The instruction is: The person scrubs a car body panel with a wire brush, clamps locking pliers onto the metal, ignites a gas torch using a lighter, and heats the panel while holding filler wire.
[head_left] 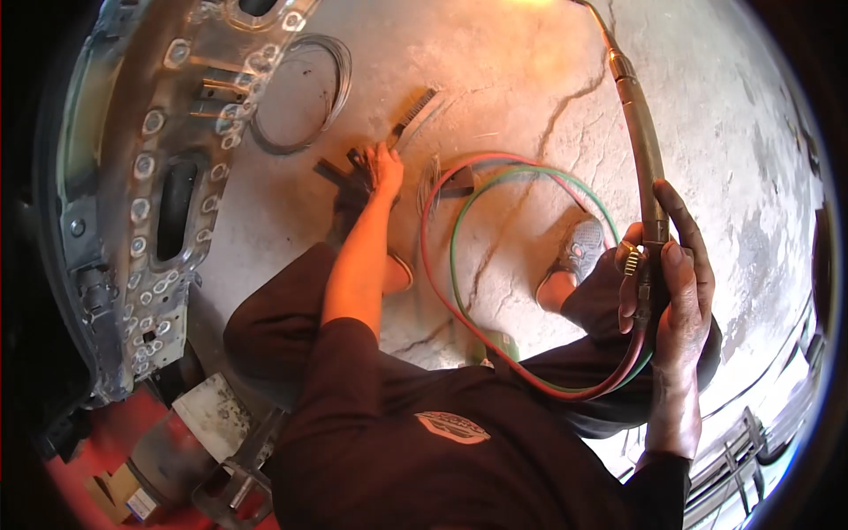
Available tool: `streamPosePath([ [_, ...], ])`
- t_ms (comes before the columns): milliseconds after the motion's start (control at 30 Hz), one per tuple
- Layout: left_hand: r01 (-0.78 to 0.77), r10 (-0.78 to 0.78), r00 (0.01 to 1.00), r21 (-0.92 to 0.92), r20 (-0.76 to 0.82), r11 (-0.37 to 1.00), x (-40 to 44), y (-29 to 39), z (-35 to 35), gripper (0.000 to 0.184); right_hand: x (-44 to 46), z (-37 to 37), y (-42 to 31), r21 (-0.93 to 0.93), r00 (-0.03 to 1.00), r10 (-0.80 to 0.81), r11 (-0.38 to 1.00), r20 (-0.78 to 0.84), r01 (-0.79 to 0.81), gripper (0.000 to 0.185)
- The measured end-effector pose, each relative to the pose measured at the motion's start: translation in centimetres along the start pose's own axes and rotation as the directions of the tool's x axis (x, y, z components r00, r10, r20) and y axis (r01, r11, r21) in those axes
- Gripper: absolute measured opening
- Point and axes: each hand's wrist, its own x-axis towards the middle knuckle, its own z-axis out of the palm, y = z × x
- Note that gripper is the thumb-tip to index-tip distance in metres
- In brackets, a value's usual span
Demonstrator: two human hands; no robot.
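My right hand (680,287) is closed around the lower handle of a brass gas torch (642,141), near its brass valve knob (632,261). The torch points up the view, and an orange glow lights the floor beyond its tip. Red hose (424,221) and green hose (455,238) run from its base and loop over the floor. Low on the left side, my left hand (384,170) has its fingers curled at a dark object (358,163) whose kind I cannot make out. A wire brush (413,113) lies right by those fingers; whether they grip it is unclear.
A welded metal vehicle panel (141,168) stands along the left. Coiled wire (331,97) lies on the cracked concrete floor (495,79). My shoe (583,247) is beside the hose loop. A cardboard box (124,495) sits at the lower left, and metal bars (742,459) at the lower right.
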Motion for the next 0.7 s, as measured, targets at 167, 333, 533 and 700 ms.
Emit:
streamPosePath([
  [167,-0.013,0.022,0.993,-0.078,0.112,0.997,-2.0,0.9,5.1,0.055,0.6,0.4,-0.4,0.013,0.999,0.046,0.999,-0.004,-0.046,0.067],
  [333,0.063,-0.031,0.972,-0.134,0.232,0.989,-3.2,2.8,5.7,0.059,0.4,-0.1,-0.8,0.118,0.992,0.065,0.99,0.112,-0.078,0.071],
  [533,0.088,-0.077,0.99,-0.095,0.118,0.992,-2.5,1.5,2.8,0.058,-0.8,-0.9,-0.4,0.109,0.997,0.038,0.993,0.067,-0.046,0.074],
  [700,0.024,-0.023,1.0,0.091,-0.009,0.996,-0.6,-2.1,1.9,0.053,-0.5,-1.4,-0.1,0.122,0.996,0.032,0.992,0.08,-0.042,0.075],
])
